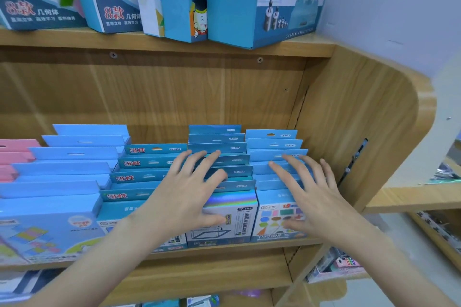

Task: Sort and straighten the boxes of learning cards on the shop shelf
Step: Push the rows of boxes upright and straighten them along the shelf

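Note:
Blue boxes of learning cards stand in rows front to back on the wooden shelf (224,248). My left hand (189,189) lies spread over the row with the holographic front box (224,217), fingers straight on the box tops and the thumb on the front box's face. My right hand (309,189) lies flat with spread fingers over the rightmost row, whose front box (272,222) shows coloured shapes. Neither hand grips a box.
To the left stand more rows of blue boxes (147,164) and wider blue boxes (69,157), with pink boxes (15,154) at the far left. Tall blue boxes (249,2) stand on the upper shelf. The shelf's wooden side panel (354,112) closes the right end.

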{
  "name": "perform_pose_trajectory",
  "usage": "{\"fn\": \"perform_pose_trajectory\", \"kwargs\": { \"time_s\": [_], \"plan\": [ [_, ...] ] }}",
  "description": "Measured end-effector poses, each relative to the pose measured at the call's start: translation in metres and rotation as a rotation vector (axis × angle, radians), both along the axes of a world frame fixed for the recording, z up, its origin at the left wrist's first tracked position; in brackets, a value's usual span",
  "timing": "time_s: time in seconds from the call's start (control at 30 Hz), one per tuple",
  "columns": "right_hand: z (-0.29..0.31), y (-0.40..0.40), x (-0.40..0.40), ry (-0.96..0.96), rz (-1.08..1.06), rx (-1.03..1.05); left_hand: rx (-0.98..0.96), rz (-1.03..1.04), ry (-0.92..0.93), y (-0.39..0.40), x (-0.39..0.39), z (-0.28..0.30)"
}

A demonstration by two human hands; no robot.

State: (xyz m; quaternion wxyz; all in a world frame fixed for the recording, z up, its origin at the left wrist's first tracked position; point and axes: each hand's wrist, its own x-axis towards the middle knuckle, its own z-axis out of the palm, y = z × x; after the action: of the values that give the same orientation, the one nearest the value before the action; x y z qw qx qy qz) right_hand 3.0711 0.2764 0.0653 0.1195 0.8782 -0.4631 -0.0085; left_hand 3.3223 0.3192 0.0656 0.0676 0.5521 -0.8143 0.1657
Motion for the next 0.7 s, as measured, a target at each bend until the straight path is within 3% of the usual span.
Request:
{"fn": "perform_pose_trajectory", "kwargs": {
  "time_s": [0.23, 0.47, 0.7],
  "plan": [
    [-0.003, 0.004, 0.003, -0.003, 0.004, -0.068, 0.043, 0.008, -0.009, 0.010, 0.006, 0.001],
    [0.011, 0.010, 0.024, -0.081, 0.064, -0.051, -0.031, 0.036, 0.144, 0.024, 0.024, 0.008],
    [0.026, 0.021, 0.104, -0.035, 0.221, 0.021, -0.014, 0.184, 0.003, 0.047, 0.073, 0.000]
  ]
}}
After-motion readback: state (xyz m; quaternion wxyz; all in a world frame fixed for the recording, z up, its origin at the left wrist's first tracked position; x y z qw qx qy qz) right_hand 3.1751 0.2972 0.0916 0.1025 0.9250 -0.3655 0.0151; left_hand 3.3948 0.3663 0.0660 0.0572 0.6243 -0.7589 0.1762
